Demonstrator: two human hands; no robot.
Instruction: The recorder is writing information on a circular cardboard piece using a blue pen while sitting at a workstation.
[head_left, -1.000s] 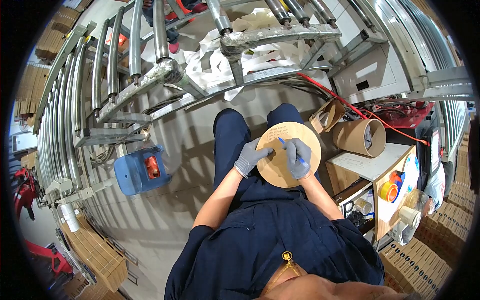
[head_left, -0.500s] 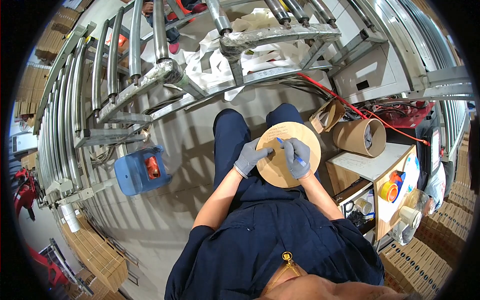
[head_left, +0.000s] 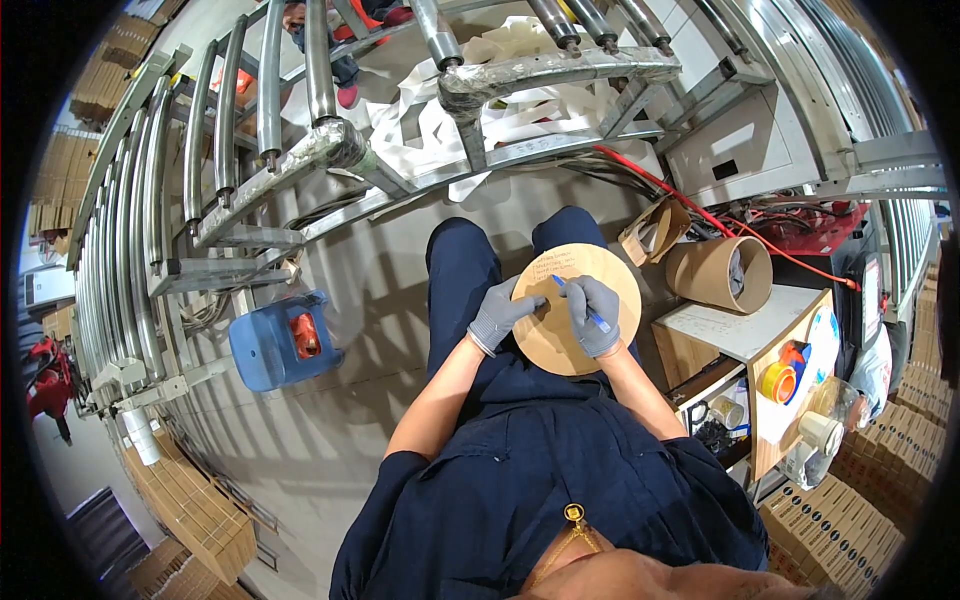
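Note:
A round, tan cardboard disc (head_left: 559, 345) rests on my lap, with several lines of handwriting near its far edge. My left hand (head_left: 503, 313), in a grey glove, grips the disc's left side, thumb lying on top; the fingers beneath are partly hidden. In my right hand (head_left: 594, 316), also gloved in grey, a blue pen (head_left: 600, 321) is pinched, its tip slanting up and left towards the writing. The tip touches or hovers just over the disc; I cannot tell which.
Metal roller frames (head_left: 320, 150) curve ahead and to the left. A blue stool (head_left: 272, 350) stands at left. On my right are a cardboard tube (head_left: 700, 277), a small cabinet (head_left: 735, 320) with tape rolls (head_left: 778, 382), a red hose (head_left: 680, 200) and stacked cartons (head_left: 835, 530).
Both hands and the disc stay almost in place, the pen shifting very slightly. Red equipment at the lower left rim has gone out of view.

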